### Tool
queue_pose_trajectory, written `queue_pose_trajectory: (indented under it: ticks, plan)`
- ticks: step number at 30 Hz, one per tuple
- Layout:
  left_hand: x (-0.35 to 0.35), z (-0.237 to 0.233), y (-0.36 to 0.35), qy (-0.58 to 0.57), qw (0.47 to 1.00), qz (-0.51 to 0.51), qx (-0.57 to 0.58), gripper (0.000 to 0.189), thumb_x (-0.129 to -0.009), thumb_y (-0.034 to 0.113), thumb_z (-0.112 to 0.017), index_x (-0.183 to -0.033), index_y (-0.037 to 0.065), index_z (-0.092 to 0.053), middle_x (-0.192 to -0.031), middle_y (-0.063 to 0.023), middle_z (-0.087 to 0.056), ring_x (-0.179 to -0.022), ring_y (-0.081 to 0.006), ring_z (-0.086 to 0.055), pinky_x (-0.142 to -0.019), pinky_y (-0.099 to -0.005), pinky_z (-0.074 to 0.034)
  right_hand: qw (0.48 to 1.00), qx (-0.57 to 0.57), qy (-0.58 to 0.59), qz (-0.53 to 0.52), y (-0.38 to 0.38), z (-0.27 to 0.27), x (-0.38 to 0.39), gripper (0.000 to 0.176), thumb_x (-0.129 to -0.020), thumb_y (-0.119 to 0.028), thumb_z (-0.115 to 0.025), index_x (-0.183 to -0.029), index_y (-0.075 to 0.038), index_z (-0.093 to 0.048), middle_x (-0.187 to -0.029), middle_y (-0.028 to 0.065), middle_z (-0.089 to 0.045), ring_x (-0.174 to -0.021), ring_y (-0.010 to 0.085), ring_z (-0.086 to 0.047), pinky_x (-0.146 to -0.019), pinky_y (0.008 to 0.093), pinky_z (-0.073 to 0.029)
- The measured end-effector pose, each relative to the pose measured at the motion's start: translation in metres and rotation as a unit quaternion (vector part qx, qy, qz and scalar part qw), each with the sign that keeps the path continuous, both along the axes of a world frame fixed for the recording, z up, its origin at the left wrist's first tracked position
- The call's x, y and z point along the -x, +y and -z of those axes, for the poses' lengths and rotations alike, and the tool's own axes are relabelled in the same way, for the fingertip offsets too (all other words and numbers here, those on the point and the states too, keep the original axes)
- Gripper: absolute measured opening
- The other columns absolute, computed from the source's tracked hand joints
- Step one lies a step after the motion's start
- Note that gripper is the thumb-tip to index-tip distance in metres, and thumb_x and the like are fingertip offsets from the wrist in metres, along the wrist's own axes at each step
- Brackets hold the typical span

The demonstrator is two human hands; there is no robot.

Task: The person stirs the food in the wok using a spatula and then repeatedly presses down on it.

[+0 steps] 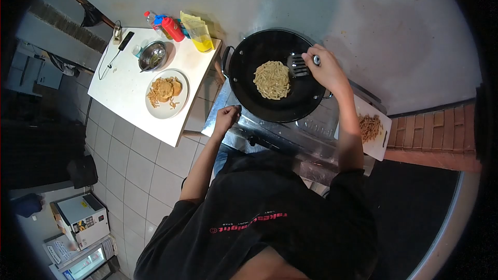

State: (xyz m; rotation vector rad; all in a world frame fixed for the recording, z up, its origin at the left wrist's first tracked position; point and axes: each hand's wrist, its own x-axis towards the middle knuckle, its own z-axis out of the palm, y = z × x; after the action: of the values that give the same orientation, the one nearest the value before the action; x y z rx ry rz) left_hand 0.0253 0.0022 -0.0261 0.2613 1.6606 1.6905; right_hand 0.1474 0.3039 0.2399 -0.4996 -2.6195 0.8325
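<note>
My right hand [327,72] is closed around the handle of a slotted spatula [299,66], whose head is inside a black wok [259,111]. A round heap of short pale pasta-like pieces [272,80] lies in the wok, just left of the spatula head. The wok sits on a metal stove [246,134]. Beside the wok's lower left rim, my left hand [226,119] is curled into a loose fist, apart from the wok. Nothing shows in its fingers.
A white table [122,96] at left bears a plate [151,110] of food, a metal bowl [152,56], a red bottle [173,29] and a yellow pouch [199,33]. Right of the stove, a white cutting board [374,148] holds brown pieces [369,127]. A wall [363,31] stands behind.
</note>
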Motion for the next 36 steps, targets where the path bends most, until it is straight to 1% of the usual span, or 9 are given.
queue_pose_trajectory:
  ticks: [2,5,10,13,16,22,26,31,36]
  plan:
    - [-0.002,-0.013,0.002,0.007,1.0,-0.002,-0.014,0.039,-0.1,0.029,-0.06,-0.07,0.005,-0.064,-0.056,0.0042,-0.053,-0.043,-0.0038,-0.039,-0.042,-0.023,-0.025,0.999,0.017,0.0,-0.034,0.002,0.006,0.002,0.027,-0.096,-0.019,-0.062,-0.085,0.005,-0.059,-0.086,0.0185,-0.056,-0.082,0.0382,-0.056,-0.076,0.0442,-0.045]
    - [-0.002,-0.022,-0.001,-0.013,0.999,0.011,0.049,0.039,-0.1,0.029,-0.059,-0.069,0.006,-0.064,-0.055,0.0041,-0.053,-0.043,-0.0039,-0.039,-0.042,-0.0231,-0.026,0.996,0.024,-0.007,-0.082,0.002,0.004,0.008,0.025,-0.095,-0.018,-0.065,-0.086,0.005,-0.059,-0.087,0.0161,-0.055,-0.081,0.0336,-0.055,-0.077,0.0421,-0.044]
    - [0.0,-0.017,0.0,-0.02,0.999,0.013,0.04,0.039,-0.1,0.028,-0.059,-0.069,0.006,-0.063,-0.056,0.0037,-0.053,-0.043,-0.004,-0.04,-0.042,-0.0229,-0.026,0.99,0.007,-0.021,-0.141,0.006,-0.015,0.021,0.018,-0.094,-0.014,-0.065,-0.09,0.003,-0.061,-0.1,0.0137,-0.058,-0.099,0.0315,-0.06,-0.089,0.039,-0.047]
    - [-0.001,-0.014,0.001,-0.002,1.0,0.011,0.023,0.037,-0.101,0.026,-0.057,-0.07,0.006,-0.062,-0.059,0.0032,-0.053,-0.045,-0.0043,-0.039,-0.042,-0.023,-0.025,0.983,0.02,-0.058,-0.174,0.013,-0.02,0.033,0.012,-0.095,-0.011,-0.062,-0.094,0.001,-0.062,-0.107,0.0109,-0.056,-0.103,0.0284,-0.059,-0.095,0.0379,-0.046]
    - [-0.001,-0.016,0.001,-0.007,1.0,0.018,0.025,0.037,-0.101,0.026,-0.056,-0.071,0.006,-0.062,-0.059,0.0031,-0.054,-0.045,-0.0046,-0.04,-0.043,-0.0232,-0.025,0.977,0.054,-0.076,-0.189,0.015,-0.011,0.045,0.01,-0.093,-0.008,-0.064,-0.098,0.0,-0.066,-0.108,0.0094,-0.058,-0.106,0.0275,-0.059,-0.095,0.038,-0.047]
    - [-0.001,-0.019,0.0,-0.011,0.999,0.011,0.033,0.04,-0.1,0.028,-0.058,-0.068,0.006,-0.063,-0.057,0.0026,-0.055,-0.044,-0.0047,-0.041,-0.043,-0.0231,-0.027,0.957,0.021,-0.111,-0.268,0.025,-0.001,0.058,0.01,-0.09,-0.003,-0.063,-0.095,0.0,-0.071,-0.109,0.0106,-0.063,-0.104,0.028,-0.062,-0.094,0.0378,-0.049]
    - [0.0,-0.014,0.0,-0.007,1.0,0.014,0.022,0.04,-0.1,0.029,-0.058,-0.068,0.006,-0.063,-0.057,0.0026,-0.055,-0.045,-0.0048,-0.042,-0.044,-0.023,-0.027,0.958,0.028,-0.14,-0.25,0.027,-0.014,0.059,0.01,-0.088,0.0,-0.063,-0.093,0.0,-0.072,-0.109,0.0113,-0.066,-0.104,0.0286,-0.063,-0.094,0.0381,-0.049]
    - [-0.001,-0.023,0.001,-0.006,0.999,0.015,0.04,0.041,-0.101,0.029,-0.058,-0.068,0.006,-0.063,-0.057,0.0026,-0.055,-0.046,-0.0048,-0.043,-0.045,-0.0229,-0.028,0.965,0.018,-0.084,-0.248,0.03,-0.029,0.066,0.01,-0.086,0.001,-0.064,-0.093,0.0,-0.072,-0.111,0.0114,-0.068,-0.105,0.0293,-0.063,-0.094,0.0381,-0.049]
    - [-0.001,-0.019,0.0,-0.005,0.999,0.016,0.027,0.039,-0.101,0.027,-0.058,-0.069,0.005,-0.062,-0.058,0.003,-0.055,-0.046,-0.0047,-0.042,-0.045,-0.023,-0.028,0.963,0.014,-0.101,-0.251,0.03,-0.011,0.073,0.01,-0.085,0.002,-0.065,-0.092,-0.001,-0.073,-0.11,0.0106,-0.068,-0.108,0.0288,-0.063,-0.095,0.0379,-0.049]
